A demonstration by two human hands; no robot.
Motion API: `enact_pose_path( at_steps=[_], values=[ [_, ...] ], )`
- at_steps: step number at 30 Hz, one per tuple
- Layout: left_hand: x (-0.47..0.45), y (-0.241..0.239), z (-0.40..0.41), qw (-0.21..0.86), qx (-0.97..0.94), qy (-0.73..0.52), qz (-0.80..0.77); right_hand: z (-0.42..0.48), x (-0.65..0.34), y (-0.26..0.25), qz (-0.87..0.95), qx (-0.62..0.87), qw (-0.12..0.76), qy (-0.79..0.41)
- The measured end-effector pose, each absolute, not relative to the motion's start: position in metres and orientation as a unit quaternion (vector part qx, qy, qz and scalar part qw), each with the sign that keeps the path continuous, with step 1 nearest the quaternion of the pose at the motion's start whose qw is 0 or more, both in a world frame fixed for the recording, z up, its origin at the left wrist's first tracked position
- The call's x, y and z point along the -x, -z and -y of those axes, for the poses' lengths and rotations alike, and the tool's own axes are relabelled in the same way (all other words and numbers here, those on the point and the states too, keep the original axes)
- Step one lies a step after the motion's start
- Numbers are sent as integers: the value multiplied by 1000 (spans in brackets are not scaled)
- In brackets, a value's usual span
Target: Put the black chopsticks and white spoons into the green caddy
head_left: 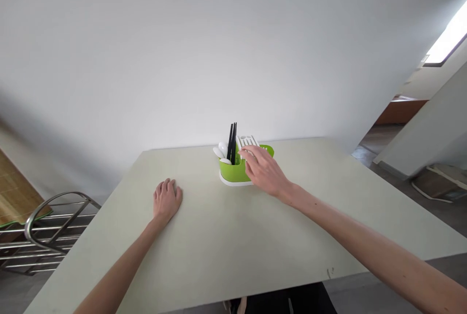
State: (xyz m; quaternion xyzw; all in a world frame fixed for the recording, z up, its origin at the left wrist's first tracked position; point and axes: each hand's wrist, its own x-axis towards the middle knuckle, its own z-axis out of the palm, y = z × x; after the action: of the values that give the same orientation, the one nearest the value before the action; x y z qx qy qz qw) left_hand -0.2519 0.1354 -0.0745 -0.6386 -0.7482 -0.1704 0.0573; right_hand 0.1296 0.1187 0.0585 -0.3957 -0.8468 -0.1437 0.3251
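Note:
A green utensil caddy [233, 172] with a white base stands at the back of the table, close to the wall. In its left part are several white spoons [223, 148] and black chopsticks [232, 141], upright or leaning. A white slotted piece [248, 141] rises from the caddy's middle. My right hand [265, 170] is over the caddy's front right, fingers curved and apart at the slotted piece; whether they touch it I cannot tell. It hides part of the caddy. My left hand [167, 201] rests palm down on the table to the left, fingers loosely stretched, holding nothing.
The pale table [219, 241] meets a white wall [204, 61] behind the caddy. A metal rack [54, 226] stands off the left edge. A doorway area with a dark object [443, 182] on the floor lies beyond the right side.

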Motion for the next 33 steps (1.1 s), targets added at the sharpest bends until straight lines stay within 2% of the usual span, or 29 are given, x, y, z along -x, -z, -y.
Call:
enact_pose_path(
  at_steps=[13, 33],
  values=[
    [247, 68, -135, 53, 633, 158, 756, -139, -158, -20, 835, 458, 271, 143],
    [248, 67, -136, 58, 633, 152, 757, -144, -167, -22, 808, 511, 238, 169]
  ],
)
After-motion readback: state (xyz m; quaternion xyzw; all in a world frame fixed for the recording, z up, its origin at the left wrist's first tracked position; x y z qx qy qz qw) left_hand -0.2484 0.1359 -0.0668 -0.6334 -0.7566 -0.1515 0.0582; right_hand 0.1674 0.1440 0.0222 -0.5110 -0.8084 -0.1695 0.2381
